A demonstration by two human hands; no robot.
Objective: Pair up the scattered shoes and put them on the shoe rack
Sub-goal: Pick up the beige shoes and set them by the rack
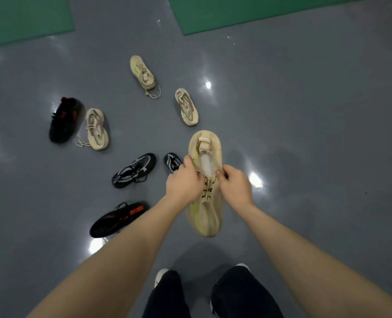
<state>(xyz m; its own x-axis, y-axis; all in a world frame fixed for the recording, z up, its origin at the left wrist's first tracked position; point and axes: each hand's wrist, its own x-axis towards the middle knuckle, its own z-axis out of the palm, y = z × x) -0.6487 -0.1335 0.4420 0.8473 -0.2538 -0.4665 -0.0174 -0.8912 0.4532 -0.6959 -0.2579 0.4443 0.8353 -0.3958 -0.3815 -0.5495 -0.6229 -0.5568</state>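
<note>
Both hands hold one beige sneaker (205,180) above the grey floor (305,134), heel away from the person, toe pointing back toward the feet. The left hand (184,183) curls its fingers over the left side of the collar; the right hand (235,184) pinches the right side at the top of the laces. Both grips are closed on the shoe. Lying on the floor: a beige sneaker (142,72) farthest off, two pink-trimmed beige sneakers (187,106) (97,129), two black-and-red sneakers (64,120) (118,220), a black-and-white mesh shoe (134,170) and another (172,162) just beside the left hand. Open floor lies to the right. Green mats (259,12) border the far edge.
</note>
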